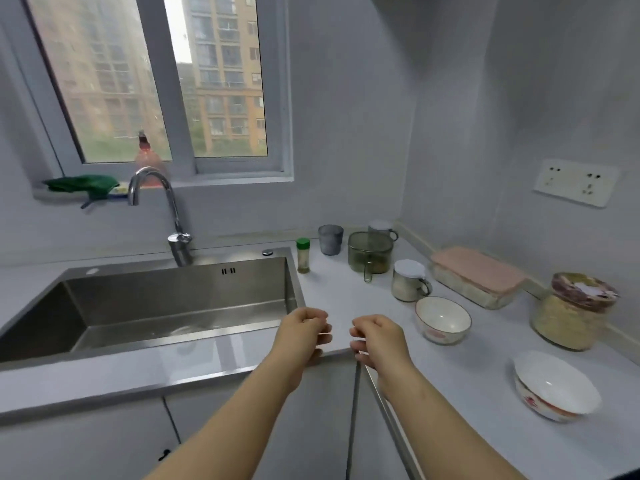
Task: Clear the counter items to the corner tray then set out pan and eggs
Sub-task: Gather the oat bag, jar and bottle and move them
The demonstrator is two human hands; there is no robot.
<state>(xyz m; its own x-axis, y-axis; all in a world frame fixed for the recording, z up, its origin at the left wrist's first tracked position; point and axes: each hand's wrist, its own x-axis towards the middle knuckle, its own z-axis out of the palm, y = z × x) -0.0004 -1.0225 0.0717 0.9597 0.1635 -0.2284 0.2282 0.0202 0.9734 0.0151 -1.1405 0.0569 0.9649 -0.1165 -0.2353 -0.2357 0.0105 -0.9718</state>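
Both hands are out front over the counter (pixel 346 296) edge, at the inner corner by the sink (pixel 173 306). Our left hand (pixel 304 332) and right hand (pixel 379 337) are side by side with a gap between them. Fingers on both are loosely curled in, holding nothing we can see. Neither hand touches any item.

Counter items are all on the stretch right of the sink:
- spice bottle (pixel 303 255), green cap, upright, just beside the sink's back right corner
- grey cup (pixel 330 239) to its right, near the back wall
- green tub (pixel 370 252) with a handle, right of the cup
- mug (pixel 381 230) behind the tub, partly hidden
- lidded mug (pixel 409 280) upright, just right of the tub's handle
- pink-lidded box (pixel 476 276) along the right wall
- jar (pixel 575 311) with a patterned lid, further along that wall
- far bowl (pixel 442 319) in front of the lidded mug, near our right hand but apart from it
- near bowl (pixel 556 386) in front of the jar

The faucet (pixel 162 209) stands at the sink's back edge. A green cloth (pixel 81 185) and a reddish bottle (pixel 147 161) are on the sill. There's a socket plate (pixel 575 181) on the right wall.
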